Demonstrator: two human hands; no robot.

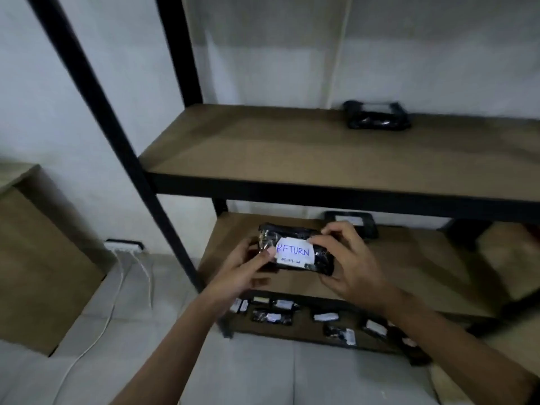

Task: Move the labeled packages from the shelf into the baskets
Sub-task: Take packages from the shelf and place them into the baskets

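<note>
1. A black wrapped package [295,252] is held by both hands in front of the middle shelf [409,264], lying roughly level with its long side running left to right
2. A white label [295,254] is stuck on the face of the package; "RETURN" is written on it in blue, and a smaller line below it is too blurred to be read
3. The left end of the package is gripped by the left hand [248,264], with the thumb laid on the front beside the label and the fingers curled behind
4. The right end is gripped by the right hand [347,258], with the fingers curled over the top edge and the thumb under the lower corner
5. A second black package [377,115] is seen lying at the back of the top shelf [292,150], well apart from the hands
6. Another dark package [355,226] with a pale label is partly hidden behind the right hand at the back of the middle shelf
7. Several small black packages [271,315] with white labels are scattered on the bottom shelf [301,331]
8. A cardboard box [38,273] is seen at the left, and white cables [117,287] are trailed across the floor [248,375] from a power strip [124,246] by the wall
</note>
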